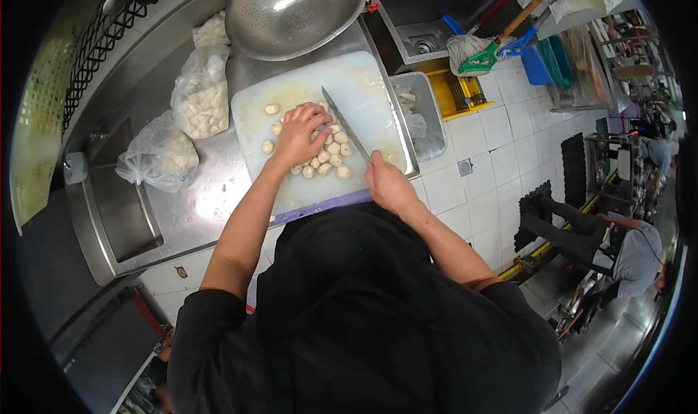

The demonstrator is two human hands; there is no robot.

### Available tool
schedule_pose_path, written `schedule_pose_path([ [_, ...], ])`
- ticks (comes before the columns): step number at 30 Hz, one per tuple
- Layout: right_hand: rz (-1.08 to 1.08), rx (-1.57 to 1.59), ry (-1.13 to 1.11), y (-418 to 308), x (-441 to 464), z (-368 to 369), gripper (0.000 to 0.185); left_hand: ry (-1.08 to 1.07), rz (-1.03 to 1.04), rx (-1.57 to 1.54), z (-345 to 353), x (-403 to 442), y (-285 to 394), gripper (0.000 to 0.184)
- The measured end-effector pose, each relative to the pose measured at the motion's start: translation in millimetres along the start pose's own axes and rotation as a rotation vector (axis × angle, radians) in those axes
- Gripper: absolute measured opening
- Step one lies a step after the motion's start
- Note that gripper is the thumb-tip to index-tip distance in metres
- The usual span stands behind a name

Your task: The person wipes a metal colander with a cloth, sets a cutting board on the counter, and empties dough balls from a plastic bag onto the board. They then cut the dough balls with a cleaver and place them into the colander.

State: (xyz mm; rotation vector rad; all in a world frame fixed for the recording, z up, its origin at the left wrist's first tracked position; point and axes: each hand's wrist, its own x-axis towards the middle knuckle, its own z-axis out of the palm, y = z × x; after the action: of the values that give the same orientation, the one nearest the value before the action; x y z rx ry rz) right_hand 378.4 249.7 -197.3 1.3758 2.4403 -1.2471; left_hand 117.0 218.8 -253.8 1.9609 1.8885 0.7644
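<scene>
On a white cutting board (273, 98) lie several pale round balls (334, 149), grouped mostly in the middle. A single ball (272, 109) sits apart toward the far left of the board. My left hand (299, 135) rests over the group, its fingers curled down on some of the balls, which it partly hides. In my right hand (390, 184) is the handle of a long kitchen knife (347, 127). The blade slants up and left across the board, alongside the balls and just right of my left fingertips.
A large metal colander (295, 14) stands behind the board. Bags of pale balls (201, 98) (169, 152) sit left on the steel counter (214, 189). To the right are a grey bin (434, 119), a yellow mop bucket (462, 94) and mops (480, 59). Another person (632, 258) stands far right.
</scene>
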Motion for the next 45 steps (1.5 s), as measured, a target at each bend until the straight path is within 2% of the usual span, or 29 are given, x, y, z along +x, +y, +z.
schedule_pose_path([
  [8, -0.008, 0.057, 0.062, -5, 0, 24, 0.022, 0.007, 0.024, 0.001, 3, -2, -3, 0.020],
  [19, -0.012, 0.044, 0.090, -5, 5, 15, 0.023, -0.010, 0.010, 0.032, 5, 1, 0, 0.019],
  [30, -0.015, 0.064, 0.011, -25, -18, -18, 0.023, -0.004, 0.019, 0.020, 5, 0, -2, 0.018],
  [45, -0.003, -0.006, 0.003, -32, -13, 3, 0.024, -0.029, -0.015, -0.035, 3, 2, -5, 0.020],
])
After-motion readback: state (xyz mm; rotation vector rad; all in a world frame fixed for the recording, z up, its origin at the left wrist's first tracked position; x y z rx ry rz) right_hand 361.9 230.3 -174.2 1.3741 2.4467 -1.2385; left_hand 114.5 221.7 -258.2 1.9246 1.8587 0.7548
